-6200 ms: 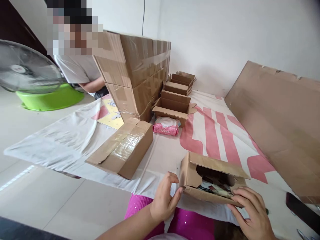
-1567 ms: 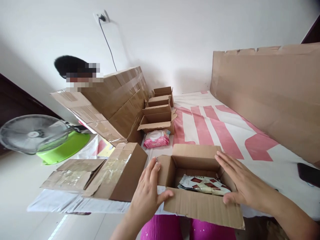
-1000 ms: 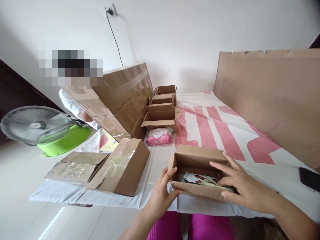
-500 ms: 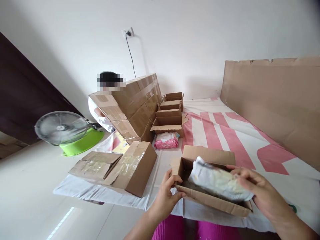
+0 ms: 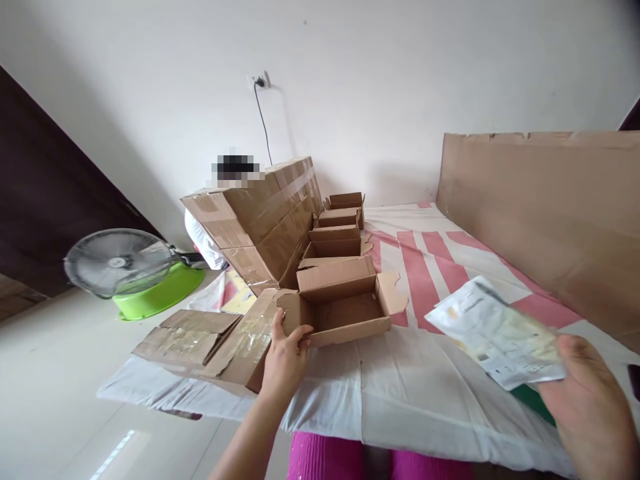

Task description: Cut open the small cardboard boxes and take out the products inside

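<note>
My left hand point(image 5: 287, 357) grips the near left corner of an open cardboard box point(image 5: 350, 331), thumb and fingers over its wall. The box's flaps stand spread and its bare brown floor shows. Off to the right, my right hand point(image 5: 590, 393) holds a white plastic packet point(image 5: 493, 327) by its right end, above the cloth and apart from the box. Print and a small code square show on the packet; its contents cannot be made out. Part of a flat green thing point(image 5: 534, 402) shows beneath the packet, close to my right hand.
Taped cartons point(image 5: 195, 337) lie at the left front. Behind them stands a stack of large taped boxes point(image 5: 270, 213), with a person point(image 5: 200, 240) partly hidden behind it. Several open boxes point(image 5: 340, 233) line up rearward. A fan point(image 5: 120, 263) and a tall cardboard sheet point(image 5: 540, 200) flank the cloth-covered surface.
My left hand has moved the box left and away from me, beside the taped cartons. My right hand has carried the packet out of the box to the right. The pink wipes pack is hidden now.
</note>
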The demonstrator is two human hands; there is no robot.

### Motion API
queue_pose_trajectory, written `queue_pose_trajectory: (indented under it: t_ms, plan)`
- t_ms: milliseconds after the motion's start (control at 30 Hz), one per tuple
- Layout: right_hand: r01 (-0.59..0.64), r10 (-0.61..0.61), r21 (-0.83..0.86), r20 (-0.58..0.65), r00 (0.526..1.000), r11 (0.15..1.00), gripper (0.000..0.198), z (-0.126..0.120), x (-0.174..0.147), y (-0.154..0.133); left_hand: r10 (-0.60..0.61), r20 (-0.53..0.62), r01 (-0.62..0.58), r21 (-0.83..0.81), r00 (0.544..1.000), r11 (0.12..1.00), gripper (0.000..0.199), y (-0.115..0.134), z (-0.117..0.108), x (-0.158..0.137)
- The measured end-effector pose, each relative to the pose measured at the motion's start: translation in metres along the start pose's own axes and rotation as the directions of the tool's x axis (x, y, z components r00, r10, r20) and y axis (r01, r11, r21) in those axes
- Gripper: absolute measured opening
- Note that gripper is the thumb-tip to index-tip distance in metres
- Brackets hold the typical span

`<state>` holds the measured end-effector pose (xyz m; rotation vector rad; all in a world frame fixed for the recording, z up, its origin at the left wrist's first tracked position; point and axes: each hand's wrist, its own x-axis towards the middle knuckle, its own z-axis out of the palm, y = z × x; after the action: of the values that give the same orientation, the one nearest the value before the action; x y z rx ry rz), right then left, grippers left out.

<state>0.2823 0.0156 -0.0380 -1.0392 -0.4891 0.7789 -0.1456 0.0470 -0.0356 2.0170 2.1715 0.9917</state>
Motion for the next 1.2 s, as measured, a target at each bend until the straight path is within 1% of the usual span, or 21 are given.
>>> queue_pose_trajectory:
  t_ms: [67,100,167,200,233,300,333,400,467,500,567,667,767,833,900,967,1033,1067,1100,1133,1200]
  plan:
    - [-0.07,0.07,-0.014,-0.006,0.998,0.997,0.037,-0.006,0.001,0.019,0.07,-0.128,-0.054,0.128,0.989,0.99,0.034,0.006,0.006,-0.004]
    - [-0.123,0.123,-0.026,0.005,0.992,0.992,0.039,-0.008,0.0,0.028,0.117,-0.218,-0.079,0.177,0.969,0.981,0.035,0.01,0.009,-0.008]
    - [-0.229,0.232,-0.064,0.046,0.972,0.971,0.042,-0.011,-0.004,0.046,0.24,-0.405,-0.159,0.223,0.882,0.962,0.033,0.02,0.016,-0.019]
    - [-0.267,0.274,-0.087,0.074,0.959,0.96,0.042,-0.011,-0.007,0.055,0.314,-0.458,-0.243,0.207,0.832,0.948,0.032,0.025,0.02,-0.026]
    - [-0.291,0.302,-0.111,0.104,0.948,0.95,0.043,-0.011,-0.011,0.063,0.397,-0.457,-0.368,0.157,0.796,0.917,0.032,0.031,0.024,-0.033]
    - [-0.287,0.314,-0.174,0.151,0.937,0.942,0.044,-0.011,-0.018,0.077,0.569,-0.306,-0.611,-0.06,0.764,0.789,0.035,0.042,0.035,-0.047]
    - [-0.257,0.295,-0.22,0.163,0.942,0.941,0.045,-0.01,-0.022,0.084,0.623,-0.179,-0.648,-0.197,0.762,0.736,0.037,0.048,0.041,-0.054]
    - [-0.153,0.214,-0.328,0.157,0.964,0.932,0.048,-0.01,-0.028,0.094,0.614,0.072,-0.543,-0.395,0.786,0.741,0.043,0.057,0.058,-0.063]
    - [-0.067,0.151,-0.435,0.161,0.975,0.898,0.053,-0.011,-0.032,0.101,0.476,0.262,-0.322,-0.467,0.84,0.824,0.052,0.064,0.076,-0.067]
    - [-0.042,0.143,-0.474,0.18,0.973,0.88,0.056,-0.013,-0.033,0.103,0.408,0.335,-0.214,-0.486,0.849,0.847,0.058,0.066,0.085,-0.068]
    - [-0.01,0.165,-0.526,0.248,0.955,0.85,0.062,-0.018,-0.035,0.105,0.352,0.454,-0.071,-0.528,0.819,0.846,0.067,0.068,0.102,-0.067]
    - [0.041,0.215,-0.57,0.375,0.902,0.821,0.064,-0.028,-0.036,0.107,0.375,0.549,-0.017,-0.547,0.747,0.837,0.075,0.069,0.122,-0.072]
    - [0.078,0.273,-0.617,0.454,0.848,0.783,0.062,-0.038,-0.041,0.108,0.359,0.563,-0.047,-0.493,0.745,0.869,0.075,0.07,0.134,-0.085]
    - [0.103,0.274,-0.627,0.475,0.836,0.772,0.057,-0.042,-0.046,0.101,0.393,0.502,-0.139,-0.47,0.77,0.872,0.072,0.073,0.133,-0.093]
    - [0.107,0.237,-0.575,0.491,0.838,0.811,0.052,-0.04,-0.05,0.083,0.5,0.354,-0.307,-0.476,0.791,0.824,0.068,0.082,0.119,-0.092]
    - [0.097,0.183,-0.476,0.508,0.842,0.874,0.052,-0.029,-0.046,0.052,0.616,0.133,-0.496,-0.474,0.776,0.727,0.066,0.098,0.096,-0.077]
    - [0.121,0.101,-0.376,0.52,0.848,0.919,0.056,-0.007,-0.031,0.016,0.675,-0.065,-0.619,-0.472,0.735,0.628,0.067,0.121,0.066,-0.046]
    - [0.165,0.037,-0.323,0.536,0.844,0.932,0.059,0.009,-0.02,-0.002,0.683,-0.117,-0.639,-0.495,0.721,0.589,0.068,0.135,0.052,-0.026]
    - [0.221,-0.041,-0.267,0.549,0.835,0.938,0.062,0.027,-0.007,-0.019,0.662,-0.134,-0.617,-0.533,0.738,0.579,0.066,0.149,0.041,-0.004]
    - [0.253,-0.087,-0.221,0.568,0.819,0.942,0.065,0.046,0.009,-0.032,0.633,-0.118,-0.574,-0.572,0.765,0.587,0.064,0.163,0.032,0.02]
    - [0.216,-0.085,-0.15,0.6,0.795,0.965,0.064,0.086,0.042,-0.046,0.547,-0.015,-0.442,-0.607,0.837,0.66,0.063,0.189,0.025,0.067]
